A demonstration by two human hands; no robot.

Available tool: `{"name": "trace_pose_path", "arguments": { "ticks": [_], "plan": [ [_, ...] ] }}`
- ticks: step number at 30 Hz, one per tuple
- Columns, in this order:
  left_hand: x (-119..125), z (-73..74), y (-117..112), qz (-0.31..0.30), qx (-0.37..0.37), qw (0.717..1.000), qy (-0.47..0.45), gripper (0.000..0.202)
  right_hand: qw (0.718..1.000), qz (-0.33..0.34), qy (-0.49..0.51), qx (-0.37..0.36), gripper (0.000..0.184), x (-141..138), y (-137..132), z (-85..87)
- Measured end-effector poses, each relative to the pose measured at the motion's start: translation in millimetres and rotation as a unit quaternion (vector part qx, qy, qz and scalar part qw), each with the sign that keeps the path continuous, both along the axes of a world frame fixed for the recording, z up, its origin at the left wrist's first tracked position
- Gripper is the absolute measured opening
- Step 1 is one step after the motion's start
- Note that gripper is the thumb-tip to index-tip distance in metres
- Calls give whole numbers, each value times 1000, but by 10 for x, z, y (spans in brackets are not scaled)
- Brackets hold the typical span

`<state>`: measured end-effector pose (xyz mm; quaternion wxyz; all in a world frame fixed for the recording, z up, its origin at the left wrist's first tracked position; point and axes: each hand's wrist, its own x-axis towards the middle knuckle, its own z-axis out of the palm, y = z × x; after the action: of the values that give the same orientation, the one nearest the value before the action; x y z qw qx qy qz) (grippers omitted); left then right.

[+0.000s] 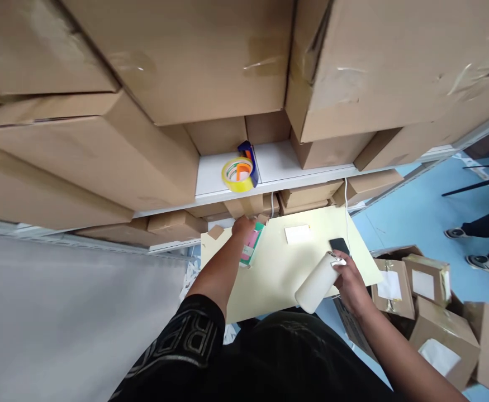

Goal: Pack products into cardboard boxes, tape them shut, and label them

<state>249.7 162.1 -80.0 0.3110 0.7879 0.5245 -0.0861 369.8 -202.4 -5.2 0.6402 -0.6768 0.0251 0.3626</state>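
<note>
My left hand [244, 226] reaches to the far side of a pale yellow table [269, 279] and closes on a small pink and green box [250, 245] standing there. My right hand [347, 279] grips a white cylinder-shaped device [317, 282] at the table's right side. A black phone [338, 245] lies just beyond that hand, with a white cable running up from it. A white card [297, 233] lies on the table between the two hands.
Large cardboard boxes [185, 61] fill the shelves ahead. A yellow tape dispenser [240, 170] sits on the white shelf [278, 164]. Small taped parcels [428, 290] lie on the blue floor at right. Another person's shoes [474, 245] show at far right.
</note>
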Motion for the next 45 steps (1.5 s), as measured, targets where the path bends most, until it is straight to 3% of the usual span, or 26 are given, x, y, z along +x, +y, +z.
{"name": "trace_pose_path", "arguments": {
  "ticks": [4, 8, 12, 17, 21, 25, 27, 30, 33, 37, 42, 45],
  "plan": [
    [259, -224, 204, 26, -19, 997, 64, 44, 999, 9, -31, -20, 52, 180, -55, -25],
    [238, -282, 181, 29, -39, 996, 73, 30, 998, 29, -27, -44, 54, 313, -15, -99],
    [-40, -136, -47, 47, -10, 998, 27, 23, 997, 59, -6, -44, 55, 325, 209, -107],
    [-595, 158, -540, 88, 16, 995, -40, 24, 993, 108, 5, 37, 54, 116, 774, 126],
    [-1006, 332, -989, 152, -59, 975, -149, 19, 982, 128, -16, 140, 56, -206, 1278, 341],
    [-1281, 401, -1321, 208, -146, 931, -263, 12, 970, 143, -138, 140, 60, -574, 1575, 337],
    [-1371, 387, -1428, 217, -156, 919, -288, 14, 951, 175, -224, 117, 64, -716, 1586, 249],
    [-1463, 325, -1548, 169, -118, 935, -289, 21, 905, 259, -329, 71, 70, -846, 1468, 63],
    [-1518, 266, -1643, 102, -60, 952, -281, 26, 835, 338, -435, 13, 71, -924, 1305, -155],
    [-1557, 261, -1713, 72, -44, 957, -279, 24, 752, 370, -545, -13, 61, -1018, 1154, -423],
    [-1593, 323, -1744, 46, -43, 961, -270, 18, 730, 439, -523, -15, 76, -1029, 1005, -495],
    [-1623, 357, -1768, 60, -34, 964, -257, 10, 767, 430, -476, 0, 78, -943, 884, -464]
  ]
}}
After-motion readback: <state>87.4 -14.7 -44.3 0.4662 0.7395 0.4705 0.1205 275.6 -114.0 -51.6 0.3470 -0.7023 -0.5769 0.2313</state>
